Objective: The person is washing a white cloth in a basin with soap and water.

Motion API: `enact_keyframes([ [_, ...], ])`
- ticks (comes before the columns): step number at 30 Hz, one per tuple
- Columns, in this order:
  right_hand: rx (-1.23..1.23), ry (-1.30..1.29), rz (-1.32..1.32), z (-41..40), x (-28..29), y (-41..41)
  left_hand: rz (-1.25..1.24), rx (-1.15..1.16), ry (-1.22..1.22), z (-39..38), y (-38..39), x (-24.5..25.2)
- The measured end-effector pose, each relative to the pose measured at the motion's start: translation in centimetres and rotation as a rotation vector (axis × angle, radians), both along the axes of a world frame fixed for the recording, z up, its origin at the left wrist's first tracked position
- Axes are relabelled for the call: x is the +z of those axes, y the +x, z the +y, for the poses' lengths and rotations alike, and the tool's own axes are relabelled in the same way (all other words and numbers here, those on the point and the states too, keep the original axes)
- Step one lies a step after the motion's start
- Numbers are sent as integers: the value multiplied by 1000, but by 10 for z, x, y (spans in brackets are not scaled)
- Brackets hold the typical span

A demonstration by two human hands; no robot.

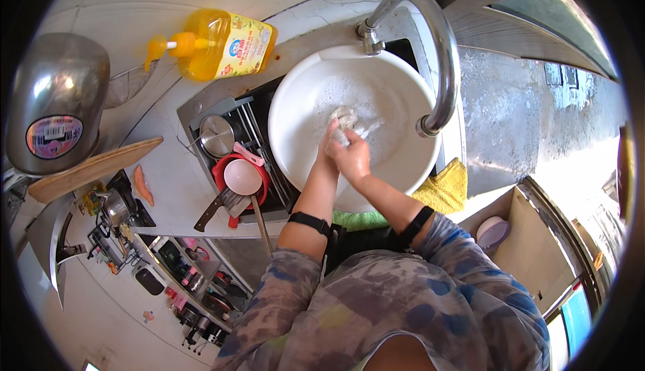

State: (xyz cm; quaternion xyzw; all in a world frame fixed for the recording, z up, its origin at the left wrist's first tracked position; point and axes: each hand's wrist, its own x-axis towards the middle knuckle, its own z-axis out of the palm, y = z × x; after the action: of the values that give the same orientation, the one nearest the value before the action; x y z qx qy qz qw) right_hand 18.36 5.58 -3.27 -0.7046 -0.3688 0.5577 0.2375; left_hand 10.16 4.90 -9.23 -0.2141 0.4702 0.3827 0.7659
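Observation:
A large round white basin (297, 99) stands in the sink, with shallow sudsy water inside. Over its middle my left hand (330, 144) and my right hand (355, 157) are pressed together, wet. A pale mesh-like scouring pad (345, 116) shows at the fingertips of my left hand. Between the hands, in my right hand's grip, is a small greyish wet object (341, 138); its kind is unclear. Part of my left hand is hidden behind the right. A blurred whitish patch, water or suds, lies just right of the fingers.
A chrome faucet (450, 53) arches over the basin's right side. Left of it are a cleaver (216, 212), a red strainer (219, 172) with a pink bowl (243, 177), and a steel pot (217, 136). A yellow soap pump bottle (227, 43) and a yellow cloth (443, 188) lie near the basin.

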Motion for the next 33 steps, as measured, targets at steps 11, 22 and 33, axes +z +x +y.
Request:
enact_keyframes([
  [11,204,415,-840,47,-106,60,343,-307,-345,9,40,-6],
  [22,212,166,-412,-2,-9,14,105,-34,118,-16,22,-4],
  [33,51,-608,913,86,-4,66,980,-965,1059,-20,30,147],
])
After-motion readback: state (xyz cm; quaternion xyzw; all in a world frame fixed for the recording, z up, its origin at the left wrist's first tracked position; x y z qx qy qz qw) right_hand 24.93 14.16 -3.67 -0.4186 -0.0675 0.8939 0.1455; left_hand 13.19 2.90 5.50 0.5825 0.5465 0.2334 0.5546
